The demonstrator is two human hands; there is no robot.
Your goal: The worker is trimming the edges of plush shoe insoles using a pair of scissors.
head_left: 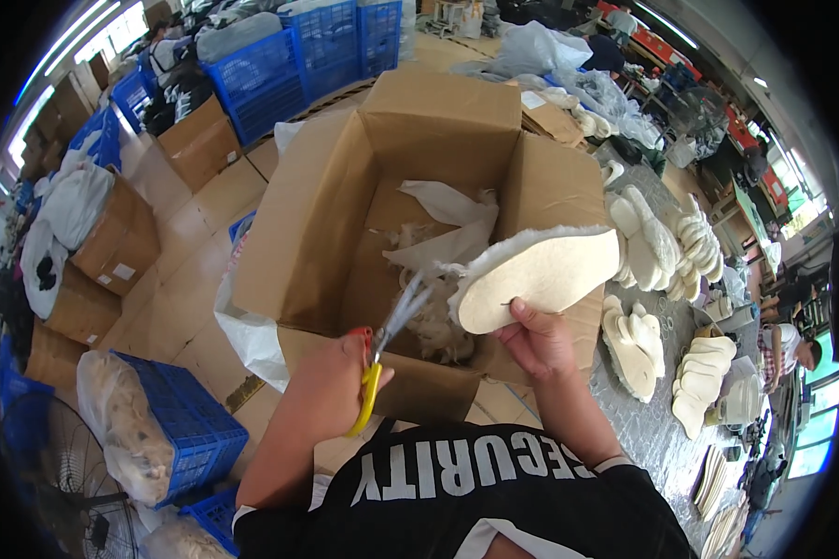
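Note:
My left hand (pixel 336 387) is closed round the handles of a pair of scissors (pixel 403 315) with a yellow and a red grip. The blades point up and away over the near side of an open cardboard box (pixel 294 233). Pinched at its near edge by my right hand (pixel 539 343) is a cream insole (pixel 541 279) with white fleece along its rim, held above the box's right side. The blades and the insole are apart. Inside the box lie white scraps (pixel 447 224) and tufts of fluff (pixel 438 326).
To the right, a table (pixel 615 424) bears several stacks of insoles (pixel 704 377). Blue plastic crates (pixel 252 88) stand beyond the box, and another blue crate (pixel 191 424) sits at the near left beside a fan (pixel 70 484). Cartons (pixel 116 238) line the left.

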